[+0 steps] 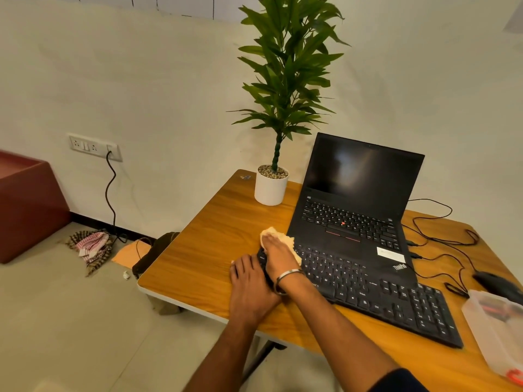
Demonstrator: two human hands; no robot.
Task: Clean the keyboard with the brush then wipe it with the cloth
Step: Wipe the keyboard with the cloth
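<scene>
**Wiping the keyboard's left end with the cloth**

Head view: A person looks down at a wooden table (215, 244) set against a pale wall. A black external keyboard (376, 295) lies at an angle across the table, its far edge just in front of an open black laptop (353, 210) whose screen is dark.

The right hand (278, 257), with a metal bangle at the wrist, reaches across to the keyboard's left end and presses a pale, crumpled cloth (278, 234) onto the keys. The cloth bulges out beyond the fingers; whether the fingers curl round it or lie flat on it cannot be told. The left hand (250, 281) rests beside it with fingers straight and spread, flat against the keyboard's left edge and the tabletop, seemingly steadying the keyboard. The forearms cross, the right over the left.

No brush can be made out with certainty. A translucent plastic box (498, 329) at the right edge holds something red and blurred.

The step in hand looks like the second one, the wipe. Most of the keyboard stretches away to the right, so the next move likely calls for drawing the cloth rightward along the key rows while the left hand holds the keyboard steady.

Also present: a potted plant (283, 108), a black mouse (495, 284) with trailing cables, and a wall socket (94, 147).
</scene>
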